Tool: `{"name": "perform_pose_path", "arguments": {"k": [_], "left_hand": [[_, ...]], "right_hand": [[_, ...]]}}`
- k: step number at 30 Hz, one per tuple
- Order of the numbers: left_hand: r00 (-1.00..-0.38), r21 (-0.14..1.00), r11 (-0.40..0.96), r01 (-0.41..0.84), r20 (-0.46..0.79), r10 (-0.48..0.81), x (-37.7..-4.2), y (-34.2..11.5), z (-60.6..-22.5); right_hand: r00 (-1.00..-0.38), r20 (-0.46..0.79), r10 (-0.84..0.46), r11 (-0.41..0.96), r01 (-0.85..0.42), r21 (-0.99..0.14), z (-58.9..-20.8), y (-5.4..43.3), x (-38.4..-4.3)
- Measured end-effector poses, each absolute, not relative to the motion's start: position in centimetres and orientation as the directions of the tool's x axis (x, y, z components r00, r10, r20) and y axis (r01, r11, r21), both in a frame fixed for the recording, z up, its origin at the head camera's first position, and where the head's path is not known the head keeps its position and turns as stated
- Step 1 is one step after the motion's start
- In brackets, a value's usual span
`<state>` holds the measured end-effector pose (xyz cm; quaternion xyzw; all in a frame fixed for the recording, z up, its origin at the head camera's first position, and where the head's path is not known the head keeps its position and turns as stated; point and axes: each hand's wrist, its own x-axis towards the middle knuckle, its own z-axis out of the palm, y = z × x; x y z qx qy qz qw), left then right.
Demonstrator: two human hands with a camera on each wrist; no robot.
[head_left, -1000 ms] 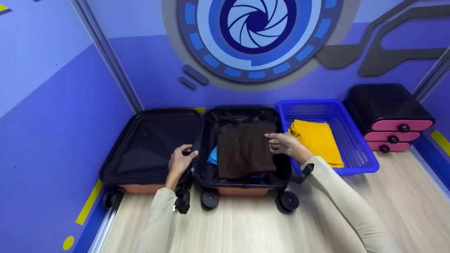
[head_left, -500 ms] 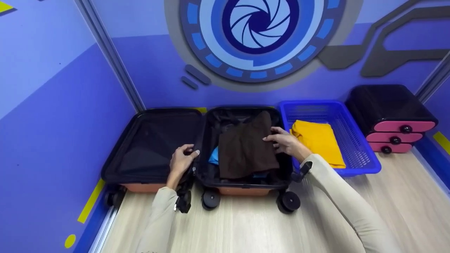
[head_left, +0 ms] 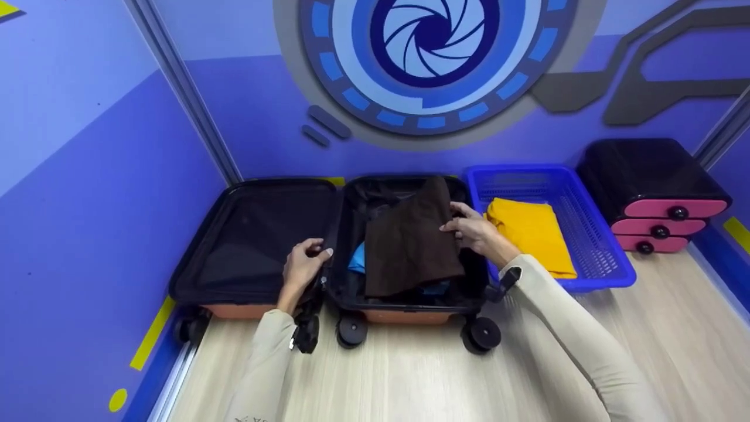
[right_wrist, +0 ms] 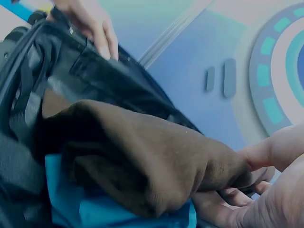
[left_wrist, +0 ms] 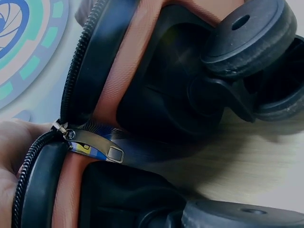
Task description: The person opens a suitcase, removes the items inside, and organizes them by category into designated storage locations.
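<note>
A brown folded garment (head_left: pixel 410 252) lies in the right half of an open suitcase (head_left: pixel 404 305), its back right corner raised. My right hand (head_left: pixel 477 234) pinches its right edge between thumb and fingers. In the right wrist view the brown cloth (right_wrist: pixel 156 147) bulges upward from the fingers, over a blue cloth (right_wrist: pixel 109 209). That blue cloth also peeks out at the garment's left side in the head view. My left hand (head_left: pixel 304 266) rests loosely curled at the inner edge of the suitcase's left half (head_left: pixel 263 246), gripping nothing. A zipper pull (left_wrist: pixel 97 142) hangs near it in the left wrist view.
Right of the suitcase stands a blue plastic basket (head_left: pixel 597 252) holding a folded yellow cloth (head_left: pixel 533 237). Further right is a black box with pink drawers (head_left: pixel 656 176). Suitcase wheels (head_left: pixel 481 335) stick out at the front. Purple walls (head_left: pixel 246 117) close off the back and left.
My right hand has shifted its hold along the brown garment's right edge, and the back right corner has risen toward the suitcase's far rim. My left hand has stayed in place.
</note>
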<state>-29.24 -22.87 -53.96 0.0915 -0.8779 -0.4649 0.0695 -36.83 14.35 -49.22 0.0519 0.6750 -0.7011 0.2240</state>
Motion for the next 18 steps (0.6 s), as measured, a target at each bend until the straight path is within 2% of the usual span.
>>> {"name": "perform_pose_path", "arguments": {"k": [11, 18], "left_hand": [[-0.971, 0.826, 0.555, -0.102, 0.040, -0.237, -29.3, -22.9, -54.3], [-0.970, 0.820, 0.561, -0.115, 0.029, -0.241, -29.5, -22.9, -54.1]], "right_hand": [[-0.889, -0.325, -0.322, -0.213, 0.403, -0.890, -46.4, 15.0, -35.6], [-0.911, -0.281, -0.301, -0.245, 0.359, -0.901, -43.5, 18.5, -34.5]]}}
